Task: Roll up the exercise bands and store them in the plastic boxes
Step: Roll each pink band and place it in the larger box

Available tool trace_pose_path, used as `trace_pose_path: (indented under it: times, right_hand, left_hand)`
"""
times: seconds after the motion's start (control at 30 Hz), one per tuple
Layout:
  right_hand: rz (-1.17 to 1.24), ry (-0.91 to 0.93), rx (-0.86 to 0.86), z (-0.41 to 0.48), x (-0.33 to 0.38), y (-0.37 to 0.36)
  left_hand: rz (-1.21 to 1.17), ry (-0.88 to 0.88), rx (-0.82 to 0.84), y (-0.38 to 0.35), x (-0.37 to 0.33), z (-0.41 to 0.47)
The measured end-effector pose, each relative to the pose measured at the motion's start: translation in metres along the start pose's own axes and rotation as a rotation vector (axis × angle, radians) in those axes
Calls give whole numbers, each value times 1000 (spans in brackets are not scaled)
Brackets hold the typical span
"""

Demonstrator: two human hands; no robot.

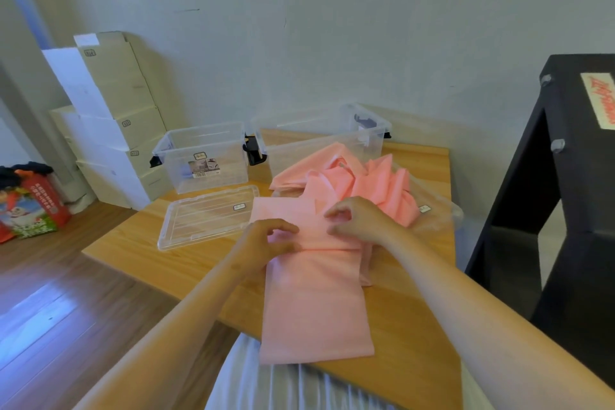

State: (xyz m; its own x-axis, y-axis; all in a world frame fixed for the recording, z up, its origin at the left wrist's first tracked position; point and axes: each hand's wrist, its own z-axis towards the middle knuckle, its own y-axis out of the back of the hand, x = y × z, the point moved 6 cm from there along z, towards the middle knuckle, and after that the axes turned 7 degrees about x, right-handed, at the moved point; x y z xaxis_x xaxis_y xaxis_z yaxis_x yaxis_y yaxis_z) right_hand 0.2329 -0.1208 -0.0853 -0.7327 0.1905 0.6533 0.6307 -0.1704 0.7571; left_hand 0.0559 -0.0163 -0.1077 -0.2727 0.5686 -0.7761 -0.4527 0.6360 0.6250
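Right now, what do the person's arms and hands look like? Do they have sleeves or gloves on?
No sleeves and no gloves. The left hand and the right hand are bare, and both arms are bare as far up as the picture shows. No watch or bracelet shows at either wrist. Low down, between the arms, there is pale pleated clothing.

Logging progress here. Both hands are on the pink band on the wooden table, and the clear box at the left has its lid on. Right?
No. The head view shows the clear box at the left open, with a lid lying flat on the wooden table in front of it. The left hand and right hand are on the pink band.
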Motion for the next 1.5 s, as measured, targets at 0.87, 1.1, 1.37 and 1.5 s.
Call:
trace_pose_path:
  times: [0.87, 1.1, 1.37, 1.5]
  right_hand:
    - [320, 79, -388, 18, 46, 83]
    - [304, 60, -374, 55, 60, 141]
    - [284, 83, -549, 91, 63, 198]
    - [315, 93, -536, 86, 49, 191]
  left_hand:
    - [-117, -106, -157, 84, -64, 52]
    - [175, -115, -139, 132, -105, 111]
    - [121, -158, -355, 171, -131, 171]
    - [94, -231, -337, 157, -122, 166]
